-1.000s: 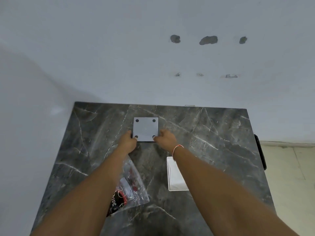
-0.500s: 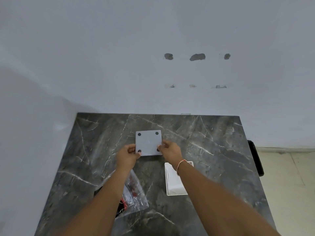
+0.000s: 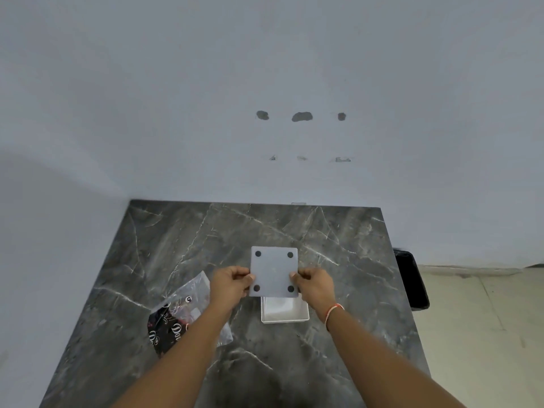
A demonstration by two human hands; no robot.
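Two hands share one load: a grey square plate (image 3: 274, 272) with four dark round spots near its corners. The left hand (image 3: 231, 285) pinches its left edge and the right hand (image 3: 313, 285) pinches its right edge. Each has the thumb on the upper face and the other fingers (image 3: 235, 271) curled behind, so both are clenched on the plate. A red-and-white thread sits on the right wrist.

The plate hangs over the far end of the white box (image 3: 285, 315), hiding that far rim from the head view. It looks lifted off the dark marbled worktop (image 3: 338, 245) and tipped a little toward the person, though how high it is above the box cannot be told. The box stands open, and the part of its inside that shows is plain white. Left of the box, partly under the left forearm, lies a clear plastic bag (image 3: 182, 313) with a dark printed card and small red bits inside. Well to the right of the box, past the worktop's edge, a black object (image 3: 410, 278) sits low against the wall.

The step in hand seems to be the carry, bringing the plate to the box, likely to set it on top as a cover. The next move calls for drawing the plate nearer until its edges square up with the box rim and levelling it. It should then be lowered evenly with both hands before the fingers ease off.
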